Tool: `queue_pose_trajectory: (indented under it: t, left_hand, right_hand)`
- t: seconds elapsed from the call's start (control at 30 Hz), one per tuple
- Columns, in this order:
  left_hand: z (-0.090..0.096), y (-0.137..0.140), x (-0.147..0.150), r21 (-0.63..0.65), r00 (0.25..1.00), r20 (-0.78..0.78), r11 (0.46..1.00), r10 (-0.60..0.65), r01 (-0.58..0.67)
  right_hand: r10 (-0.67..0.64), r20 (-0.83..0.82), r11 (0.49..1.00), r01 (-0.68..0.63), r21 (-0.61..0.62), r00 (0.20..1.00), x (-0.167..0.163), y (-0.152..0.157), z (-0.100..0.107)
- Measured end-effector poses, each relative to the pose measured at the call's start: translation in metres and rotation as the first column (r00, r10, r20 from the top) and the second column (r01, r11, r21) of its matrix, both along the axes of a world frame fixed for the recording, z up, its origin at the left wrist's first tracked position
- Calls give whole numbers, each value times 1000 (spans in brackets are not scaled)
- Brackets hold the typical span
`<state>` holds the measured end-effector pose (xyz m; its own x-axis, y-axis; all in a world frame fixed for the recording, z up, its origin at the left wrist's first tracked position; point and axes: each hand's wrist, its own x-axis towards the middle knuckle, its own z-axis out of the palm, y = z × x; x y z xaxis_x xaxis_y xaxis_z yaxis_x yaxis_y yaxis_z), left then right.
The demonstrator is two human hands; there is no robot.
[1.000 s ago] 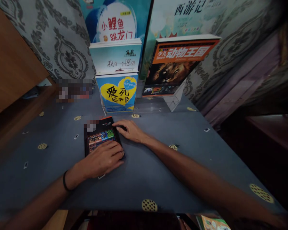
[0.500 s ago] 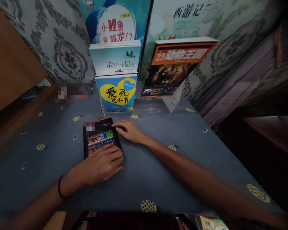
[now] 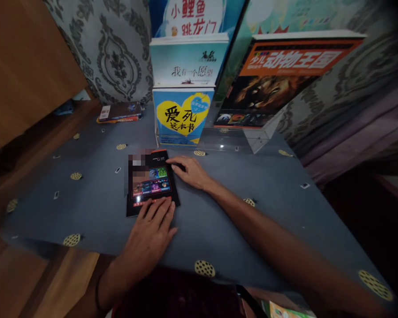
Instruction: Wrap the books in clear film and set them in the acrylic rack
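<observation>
Far left, at the back of the table, there's a small stack of books. Next over, the black book lies flat, near the front edge; 2 rows of little pictures show on it, and its upper left is pixelated. The left hand is palm down, 4 fingers fairly close together with their tips over the book's bottom edge, thumb sticking out to the right on the cloth, nothing gripped. Behind the book stands a blue and yellow book. Then the right hand: index tip at the book's upper right edge, narrow gap to the thumb, can't tell if they pinch it. Rightmost, the lion book leans back.
</observation>
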<state>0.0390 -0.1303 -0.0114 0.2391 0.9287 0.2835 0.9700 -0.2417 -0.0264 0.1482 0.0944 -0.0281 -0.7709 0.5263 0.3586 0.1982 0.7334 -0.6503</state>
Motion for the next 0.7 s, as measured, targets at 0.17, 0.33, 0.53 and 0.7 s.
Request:
queue_pose_trajectory:
  t: [0.17,0.33,0.53,0.7]
  left_hand:
    - [-1,-7,4,-6,998,47,999,38,-37]
    - [0,-17,0,47,997,19,996,75,-76]
    - [0,-17,0,31,996,6,995,93,-93]
    - [0,-28,-16,55,995,57,995,80,-83]
  right_hand:
    - [-7,7,1000,7,20,1000,0,-2,0]
    - [2,3,1000,-2,20,1000,0,-1,-2]
    - [1,7,1000,-1,11,1000,0,-2,-2]
    - [-5,18,1000,5,9,1000,0,-2,-2]
